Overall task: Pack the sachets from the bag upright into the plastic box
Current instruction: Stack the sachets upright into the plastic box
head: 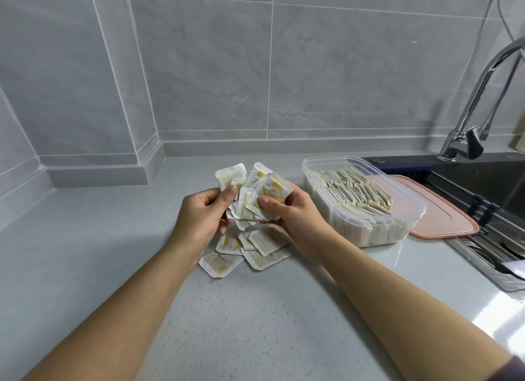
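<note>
Counter (pixel 255 309), head view.

- Left hand (pixel 207 213) and right hand (pixel 287 213) both curled round one untidy bundle of sachets (pixel 255 193), thumbs pressed on the front faces. The bundle was fanned out, not squared up.
- Loose sachets (pixel 255 250) lay flat on the counter directly under the hands, towards 6 o'clock.
- Plastic box (pixel 335 157) stood at 3 o'clock from the right hand, just beside it, so the right hand was the nearer. The box's long axis ran from 11 to 5 o'clock. It was already largely filled with sachets standing on edge in rows.
- Pink lid (pixel 443 218) lay flat behind the box at 3 o'clock, by the sink (pixel 483 182).

Judgement: the bundle needs aligning, then carrying right to the box.

Unclear: how much free room remained in the box, which the clear walls made hard to read; the number of sachets held; any print on them. No bag was in view.
</note>
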Available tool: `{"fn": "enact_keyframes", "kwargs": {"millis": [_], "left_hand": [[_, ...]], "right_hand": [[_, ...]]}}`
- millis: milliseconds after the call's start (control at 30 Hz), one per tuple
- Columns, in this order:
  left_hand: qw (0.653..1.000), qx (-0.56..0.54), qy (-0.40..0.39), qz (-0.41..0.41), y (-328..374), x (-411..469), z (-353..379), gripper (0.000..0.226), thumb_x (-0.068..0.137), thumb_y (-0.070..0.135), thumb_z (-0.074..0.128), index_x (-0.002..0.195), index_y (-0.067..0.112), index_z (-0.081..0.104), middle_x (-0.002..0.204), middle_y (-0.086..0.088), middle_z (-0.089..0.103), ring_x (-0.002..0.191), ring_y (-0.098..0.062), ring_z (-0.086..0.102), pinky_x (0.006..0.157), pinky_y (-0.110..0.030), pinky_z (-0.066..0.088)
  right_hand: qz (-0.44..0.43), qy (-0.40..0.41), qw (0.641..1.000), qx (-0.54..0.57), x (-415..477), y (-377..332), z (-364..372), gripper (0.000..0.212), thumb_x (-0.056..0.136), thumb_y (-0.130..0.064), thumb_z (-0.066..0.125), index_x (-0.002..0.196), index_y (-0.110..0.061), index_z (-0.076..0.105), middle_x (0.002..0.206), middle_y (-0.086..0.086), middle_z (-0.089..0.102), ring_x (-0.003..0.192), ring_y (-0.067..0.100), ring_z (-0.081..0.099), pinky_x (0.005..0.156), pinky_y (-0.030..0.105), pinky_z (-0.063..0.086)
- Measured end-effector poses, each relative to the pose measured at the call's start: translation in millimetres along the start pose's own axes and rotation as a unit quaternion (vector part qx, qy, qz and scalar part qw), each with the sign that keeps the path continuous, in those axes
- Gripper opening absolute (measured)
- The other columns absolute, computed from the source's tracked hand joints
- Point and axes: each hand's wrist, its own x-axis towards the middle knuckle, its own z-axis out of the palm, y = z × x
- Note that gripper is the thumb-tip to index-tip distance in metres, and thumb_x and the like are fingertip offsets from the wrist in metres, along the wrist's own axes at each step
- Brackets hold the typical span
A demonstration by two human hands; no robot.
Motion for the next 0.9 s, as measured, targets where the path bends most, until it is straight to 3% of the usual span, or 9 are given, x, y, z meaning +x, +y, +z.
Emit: {"fn": "enact_keyframes", "kwargs": {"millis": [133, 333, 500, 667, 800, 900], "left_hand": [[0.998, 0.013, -0.050, -0.028, -2.7, 0.8, 1.1, 0.022, 0.084, 0.031, 0.066, 0.082, 0.010, 0.072, 0.062, -0.009, 0.065, 0.041, -0.014, 0.051, 0.043, -0.021, 0.045], [0.994, 0.039, -0.095, -0.045, -3.2, -2.7, 2.0, 0.010, 0.082, 0.006, 0.070, 0.093, 0.006, 0.070, 0.079, -0.014, 0.073, 0.062, -0.021, 0.069, 0.054, -0.026, 0.058], [0.998, 0.036, -0.023, -0.042, -4.0, -0.8, 1.0, 0.007, 0.084, 0.004, 0.069, 0.089, 0.008, 0.070, 0.071, -0.006, 0.073, 0.057, -0.016, 0.070, 0.053, -0.022, 0.057], [0.999, -0.028, 0.031, -0.032, -2.1, 3.0, -1.1, 0.006, 0.085, 0.005, 0.068, 0.087, 0.010, 0.070, 0.075, -0.006, 0.070, 0.056, -0.014, 0.068, 0.053, -0.019, 0.056], [0.998, -0.053, 0.008, -0.016, 0.1, 1.3, 1.2, 0.005, 0.086, 0.007, 0.066, 0.090, 0.008, 0.069, 0.072, -0.003, 0.071, 0.056, -0.014, 0.067, 0.051, -0.020, 0.055], [0.998, -0.055, -0.004, -0.005, 0.8, 0.2, 2.3, 0.005, 0.087, 0.011, 0.066, 0.090, 0.008, 0.068, 0.065, 0.000, 0.070, 0.057, -0.015, 0.066, 0.051, -0.021, 0.055]], "right_hand": [[-0.015, 0.016, 0.999, 0.033, 1.7, -0.6, -3.5, 0.021, 0.089, 0.004, 0.059, 0.108, -0.005, 0.061, 0.095, 0.010, 0.070, 0.088, 0.024, 0.068, 0.083, 0.036, 0.057], [-0.006, 0.000, 0.995, 0.099, 4.5, -2.3, -5.3, 0.031, 0.094, -0.001, 0.053, 0.125, 0.005, 0.053, 0.109, 0.020, 0.066, 0.098, 0.029, 0.067, 0.087, 0.041, 0.056], [-0.029, 0.052, 0.994, 0.096, 7.2, -3.1, -8.1, 0.023, 0.093, -0.001, 0.054, 0.115, 0.003, 0.060, 0.100, 0.013, 0.071, 0.092, 0.025, 0.069, 0.085, 0.038, 0.057], [-0.017, 0.063, 0.998, 0.021, 4.6, -4.9, -9.2, 0.019, 0.091, -0.009, 0.061, 0.109, -0.004, 0.064, 0.093, 0.007, 0.071, 0.084, 0.020, 0.068, 0.069, 0.029, 0.058], [-0.015, 0.070, 0.997, -0.040, 3.8, -0.1, -4.1, 0.021, 0.086, -0.005, 0.068, 0.107, -0.003, 0.065, 0.101, 0.018, 0.072, 0.094, 0.034, 0.069, 0.086, 0.045, 0.056], [-0.024, 0.075, 0.995, -0.068, 3.9, -0.2, -4.3, 0.023, 0.085, -0.003, 0.069, 0.108, -0.001, 0.065, 0.104, 0.020, 0.071, 0.098, 0.034, 0.068, 0.092, 0.049, 0.053]]}}
